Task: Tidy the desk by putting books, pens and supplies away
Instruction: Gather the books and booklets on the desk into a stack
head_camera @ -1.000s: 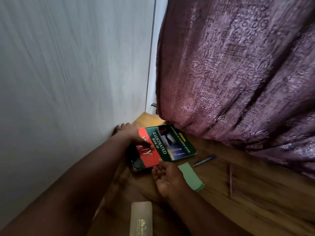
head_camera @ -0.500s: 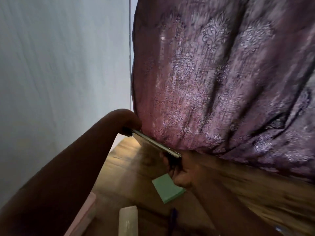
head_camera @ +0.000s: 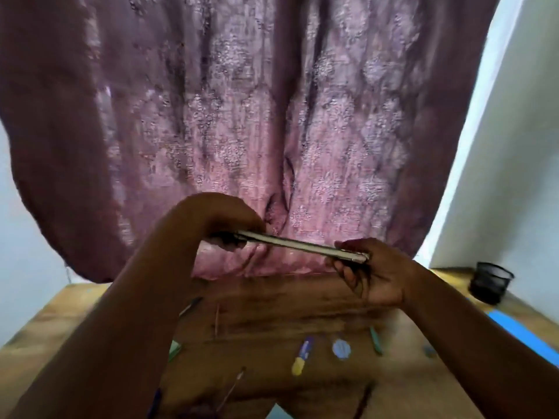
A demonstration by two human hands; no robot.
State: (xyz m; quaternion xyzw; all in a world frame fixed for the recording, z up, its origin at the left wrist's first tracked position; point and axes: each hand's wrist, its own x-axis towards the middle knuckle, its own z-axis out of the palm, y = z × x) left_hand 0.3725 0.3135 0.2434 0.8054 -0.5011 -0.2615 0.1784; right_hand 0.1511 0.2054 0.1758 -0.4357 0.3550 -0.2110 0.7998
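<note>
Hands are holding a thin book (head_camera: 302, 245) edge-on above the worktop (head_camera: 408, 373): left hand (head_camera: 230, 225) gripping one end, right hand (head_camera: 372, 270) pinching the other. No writing is showing.

Behind my desk hangs a mauve curtain (head_camera: 242, 116) with a pale, shimmery floral pattern. The desk (head_camera: 302, 300) is warm brown wood grain. On it lie a blue-and-yellow pen (head_camera: 302, 355), a green pen (head_camera: 376, 343), a black mesh cup (head_camera: 490, 282) and a bright blue sheet (head_camera: 520, 331).
</note>
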